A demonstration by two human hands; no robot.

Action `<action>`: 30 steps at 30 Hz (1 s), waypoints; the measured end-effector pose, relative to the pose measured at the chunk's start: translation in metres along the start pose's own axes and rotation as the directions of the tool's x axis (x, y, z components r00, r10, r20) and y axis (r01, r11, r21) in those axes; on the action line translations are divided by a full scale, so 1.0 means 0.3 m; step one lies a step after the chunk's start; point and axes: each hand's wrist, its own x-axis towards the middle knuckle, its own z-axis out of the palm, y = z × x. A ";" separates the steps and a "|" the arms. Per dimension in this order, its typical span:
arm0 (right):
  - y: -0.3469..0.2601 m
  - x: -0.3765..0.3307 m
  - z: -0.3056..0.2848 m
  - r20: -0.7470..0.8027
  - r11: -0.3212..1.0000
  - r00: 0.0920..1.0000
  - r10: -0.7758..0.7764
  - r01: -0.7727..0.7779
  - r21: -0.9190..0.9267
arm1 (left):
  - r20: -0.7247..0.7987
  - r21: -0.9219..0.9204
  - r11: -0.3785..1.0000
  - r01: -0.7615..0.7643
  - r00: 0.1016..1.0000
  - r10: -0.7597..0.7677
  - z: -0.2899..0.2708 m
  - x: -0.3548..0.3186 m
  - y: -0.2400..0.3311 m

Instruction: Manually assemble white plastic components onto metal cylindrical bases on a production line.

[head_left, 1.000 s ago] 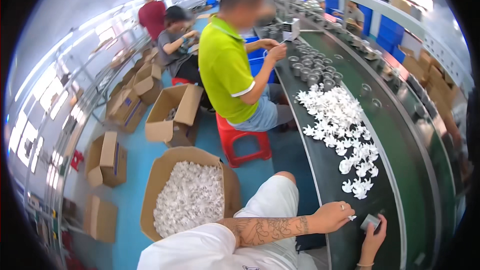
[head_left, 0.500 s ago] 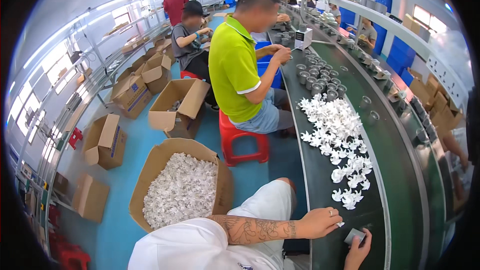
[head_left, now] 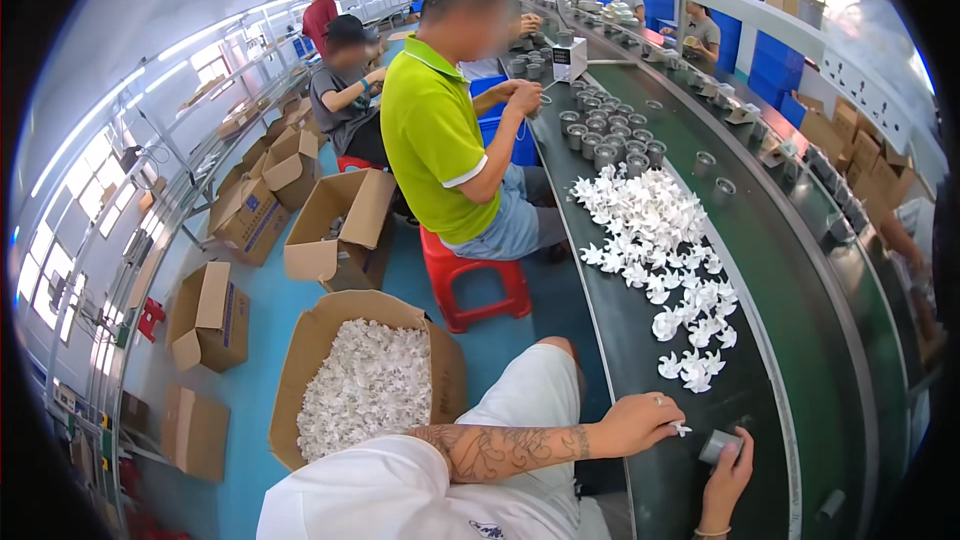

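Observation:
My left hand (head_left: 640, 424) has its fingertips pinched on a small white bladed plastic piece (head_left: 683, 429), one blade of which sticks out past them. Beside it, my right hand (head_left: 730, 477) grips a grey cylindrical cup (head_left: 716, 446), lying tilted near the work surface. The two pieces are apart. Beyond my hands lies a loose heap of white bladed pieces (head_left: 645, 210), trailing toward me to a few single ones (head_left: 692, 369). Several grey cups (head_left: 612, 130) stand grouped behind the heap.
A green conveyor belt (head_left: 770, 270) runs along the right, carrying scattered grey cups (head_left: 832, 504). On my left stands a carton (head_left: 448, 380) filled with white pieces. A co-worker in a green shirt (head_left: 435, 130) sits ahead on a red stool (head_left: 470, 285). More cartons (head_left: 208, 315) stand farther left.
The view has shifted, so the bench and heap appear farther left and higher. Both hands keep their holds and stay close together. A grey cup now shows on the belt at lower right.

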 end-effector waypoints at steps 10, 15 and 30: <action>0.031 0.006 -0.004 0.015 0.980 0.997 0.075 -0.077 0.183 | 0.033 -0.133 0.982 0.132 0.991 -0.128 -0.009 0.024 0.028; 0.068 0.015 0.005 0.008 0.976 0.997 0.083 -0.083 0.199 | 0.036 -0.083 0.977 0.195 0.981 -0.192 -0.006 0.042 0.038; 0.028 -0.028 0.009 -0.093 0.873 0.973 0.211 -0.144 0.466 | 0.025 -0.394 0.914 0.099 0.995 -0.097 0.011 0.024 0.068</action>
